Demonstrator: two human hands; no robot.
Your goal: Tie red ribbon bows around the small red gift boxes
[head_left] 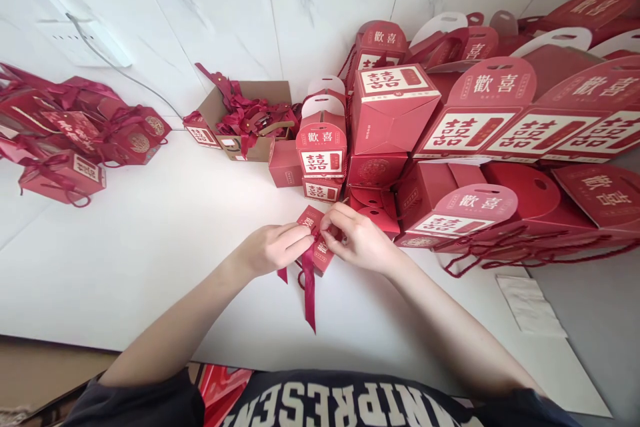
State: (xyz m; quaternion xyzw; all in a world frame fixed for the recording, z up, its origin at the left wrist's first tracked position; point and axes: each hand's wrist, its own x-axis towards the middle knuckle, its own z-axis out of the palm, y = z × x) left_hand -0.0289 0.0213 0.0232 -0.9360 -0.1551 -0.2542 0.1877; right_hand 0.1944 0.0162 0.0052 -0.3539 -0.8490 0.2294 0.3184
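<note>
On the white tabletop in front of me lies a small red gift box (323, 259) with pale printed characters. Dark red ribbon (309, 290) runs across it, one tail hanging toward me. My left hand (277, 247) pinches the ribbon at the box's middle. From the other side, my right hand (357, 237) has thumb and forefinger pressed together at the same spot, also on the ribbon. The fingertips of both hands nearly meet and cover the ribbon's crossing. A thin red cord loop (301, 280) shows below the box.
Behind my hands stands an open cardboard box (255, 150) filled with ribbons. Stacked red gift boxes (470, 113) crowd the right side, with cords (480, 255) hanging in front. Ribboned boxes (63, 177) sit at the left. Folded white paper (530, 305) lies at the right edge.
</note>
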